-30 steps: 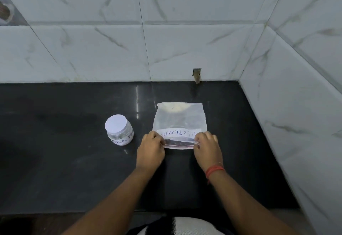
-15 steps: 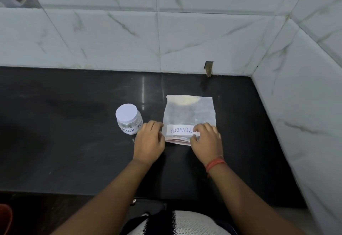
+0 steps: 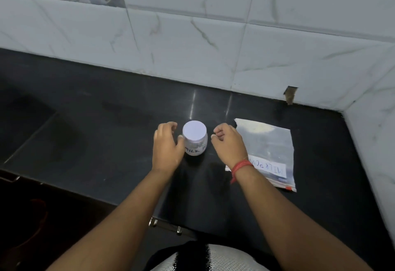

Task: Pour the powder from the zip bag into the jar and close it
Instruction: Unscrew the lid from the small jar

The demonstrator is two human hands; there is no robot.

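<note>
Near the centre of the frame, a small clear jar (image 3: 195, 139) stands upright on the black tabletop (image 3: 96, 134), its white lid (image 3: 194, 130) still on and a handwritten label reading "MILK" on its side. The left hand (image 3: 167, 148) sits just left of the jar, fingers (image 3: 168, 126) apart and curved toward it, the thumb touching the jar's side just below the lid. The right hand (image 3: 229, 144) hovers just right of the jar, fingers loosely curled and not closed on anything; whether they touch the jar cannot be told. A red thread band (image 3: 240, 167) circles the right wrist. To the right of centre, the zip bag (image 3: 268, 153) lies flat on the tabletop, partly behind the right wrist, with a white label strip near its lower edge and a pale patch of powder (image 3: 259, 129) toward its far end. White marble-patterned wall tiles (image 3: 213, 42) fill the upper part of the frame.
</note>
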